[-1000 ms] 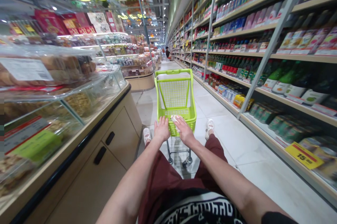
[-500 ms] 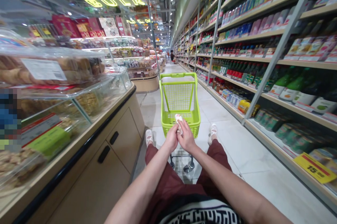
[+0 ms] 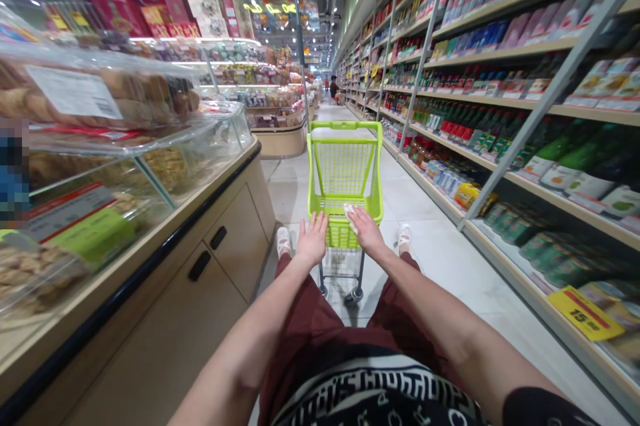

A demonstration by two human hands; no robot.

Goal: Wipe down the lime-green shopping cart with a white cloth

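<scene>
A small bright green shopping cart [image 3: 345,169] stands on the floor between my feet, its basket showing no goods. My right hand [image 3: 367,227] has a crumpled white tissue [image 3: 351,211] under its fingers, at the basket's near right edge. Whether the tissue presses on the rim I cannot make out. My left hand [image 3: 313,239] is at the near left corner of the basket. Its fingers are stretched out and apart, with nothing in them; contact with the cart is unclear.
On the left runs a counter [image 3: 230,226] with packed baked goods [image 3: 150,89] behind glass. Tall shelves [image 3: 490,103] of bottles and cans line the right, with a yellow price tag [image 3: 586,314] low down. A person [image 3: 334,87] is far down the aisle.
My hands were together around the tissue and have moved apart. The left hand has let go and spread its fingers; the right keeps the tissue. The view has tilted down slightly.
</scene>
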